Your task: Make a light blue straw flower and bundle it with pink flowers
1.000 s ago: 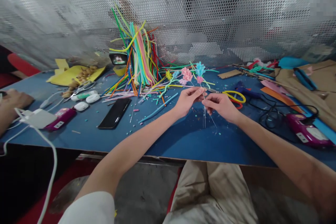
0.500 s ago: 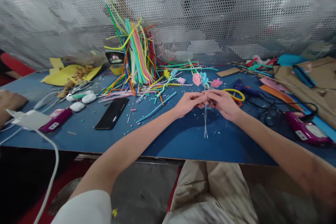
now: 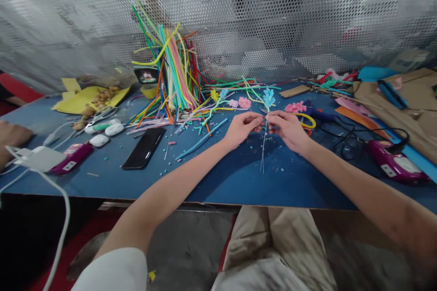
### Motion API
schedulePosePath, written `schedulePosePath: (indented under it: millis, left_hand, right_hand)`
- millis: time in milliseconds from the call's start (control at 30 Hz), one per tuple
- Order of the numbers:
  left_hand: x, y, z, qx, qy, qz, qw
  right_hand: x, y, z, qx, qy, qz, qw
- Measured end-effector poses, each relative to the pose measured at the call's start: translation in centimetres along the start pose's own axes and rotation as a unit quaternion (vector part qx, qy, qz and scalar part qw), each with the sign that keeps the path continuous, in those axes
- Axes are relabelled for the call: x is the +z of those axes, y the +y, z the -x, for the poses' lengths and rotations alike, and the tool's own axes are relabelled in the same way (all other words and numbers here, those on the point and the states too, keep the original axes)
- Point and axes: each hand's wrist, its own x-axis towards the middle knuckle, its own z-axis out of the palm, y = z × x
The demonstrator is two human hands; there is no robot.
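A light-blue fuzzy pipe-cleaner flower (image 3: 268,98) stands upright above my fingertips, and its thin wire stems (image 3: 262,154) hang down below them. My right hand (image 3: 288,131) pinches the stem just under the flower head. From the other side, my left hand (image 3: 243,129) is closed with its fingertips at the wire. A coral-pink flower (image 3: 244,102) shows just above my left hand, and a brighter pink flower (image 3: 295,107) above my right. Whether their stems run into my fingers is hidden. Beyond my left hand are a lilac flower (image 3: 233,103) and a yellow flower (image 3: 215,95).
A bundle of coloured pipe cleaners (image 3: 174,68) stands at the back. Left are a black phone (image 3: 144,148), a purple power strip (image 3: 73,158) and another person's hand (image 3: 15,134). Right lie a yellow loop (image 3: 309,121), cables, a second power strip (image 3: 396,161) and cardboard (image 3: 409,91).
The coral-pink flower has moved left of the blue one, and the bright pink flower has moved right. The blue flower stands more upright, and my hands have drawn slightly apart.
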Motion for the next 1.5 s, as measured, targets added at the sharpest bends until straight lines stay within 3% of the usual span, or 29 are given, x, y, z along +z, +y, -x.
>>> schedulePosePath:
  millis: [233,500,667,1000,1500]
  left_hand:
    - [-0.2,-0.3,0.0,0.045,-0.007,-0.063,0.997]
    - [0.2,0.3,0.3,0.098,0.028,-0.153,0.983]
    - [0.4,0.4,0.4,0.113,0.056,-0.128,0.984]
    - [0.1,1.1,0.3,0.077,0.013,-0.042,0.996]
    - [0.6,3.3,0.2,0.098,0.058,-0.121,0.986]
  right_hand:
    - [-0.6,-0.4,-0.1,0.007,-0.052,0.013,0.999]
    - [-0.3,-0.1,-0.1,-0.022,-0.059,0.003,0.998]
    - [0.2,0.2,0.1,-0.075,-0.046,0.034,0.996]
    - [0.0,0.3,0.0,-0.112,-0.037,0.041,0.992]
    - [0.6,-1.0,0.3,-0.122,-0.008,0.043,0.992]
